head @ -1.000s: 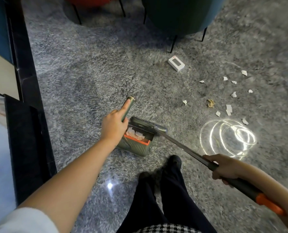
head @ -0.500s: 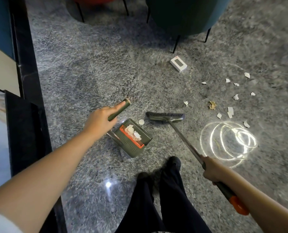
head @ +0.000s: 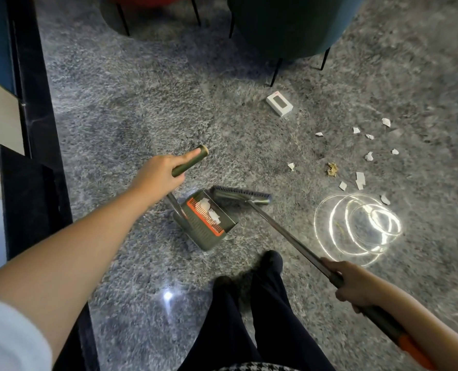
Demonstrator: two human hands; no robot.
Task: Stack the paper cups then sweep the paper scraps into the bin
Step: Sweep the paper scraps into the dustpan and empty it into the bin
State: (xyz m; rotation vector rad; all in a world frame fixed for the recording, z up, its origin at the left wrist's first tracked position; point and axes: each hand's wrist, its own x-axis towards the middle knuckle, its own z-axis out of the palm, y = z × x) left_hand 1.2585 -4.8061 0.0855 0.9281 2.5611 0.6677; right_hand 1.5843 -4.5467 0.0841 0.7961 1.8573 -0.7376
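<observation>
**Sweeping station, floor level: items as held**

1. My left hand: wrapped round the dustpan's upright handle, forefinger laid along it. My palm hides the handle's middle.
2. Dustpan: green with an orange comb, resting on the grey floor and tilted. White scraps lie inside.
3. My right hand: clamped on the broom shaft. The orange grip runs out of the frame at the lower right.
4. Broom head: at the pan's mouth. The bristles cover the front lip, so I cannot tell what lies under them.
5. Loose paper scraps: scattered well right of the pan, one crumpled brown piece among them.
6. White box: its print is too small to read.
7. Green chair: cut off at the top edge.

Change since half a second ago: the broom head stood apart from the pan with a round white scrap between them. It has closed up to the pan, and that scrap no longer shows.
</observation>
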